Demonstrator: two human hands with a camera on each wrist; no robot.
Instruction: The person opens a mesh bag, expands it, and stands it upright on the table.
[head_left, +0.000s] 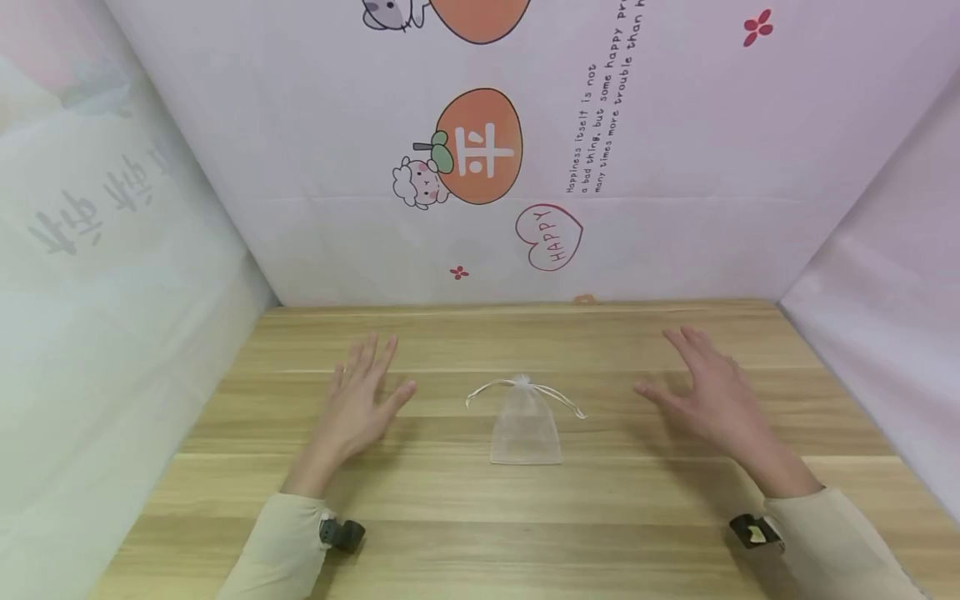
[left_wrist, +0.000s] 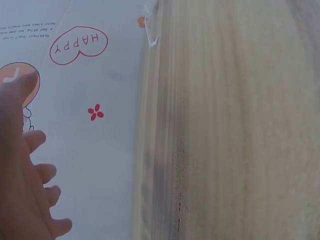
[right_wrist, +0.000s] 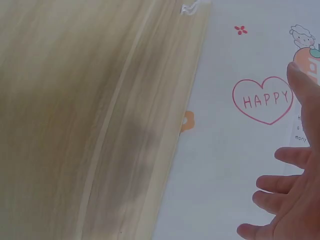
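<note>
Bag [head_left: 525, 433] on bench [head_left: 480, 517] | left hand [head_left: 358, 408], right hand [head_left: 708, 400]: each grip spread, apart from it | thin cloth could slide if nudged; cords [head_left: 558, 395] could tangle if dragged

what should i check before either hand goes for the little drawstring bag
1. Left hand holding nothing, clear of the bag: ok
2. Right hand holding nothing, clear of the bag: ok
3. Sheer white drawstring bag lying on the wooden tabletop, between the hands: ok
4. Drawstring ends out to both sides, not tucked under the bag: ok
5. Bag mouth open, if something is to go in: not ok, gathered in at the drawstring
6. Drawstring ends knotted: cannot tell, too small
</note>
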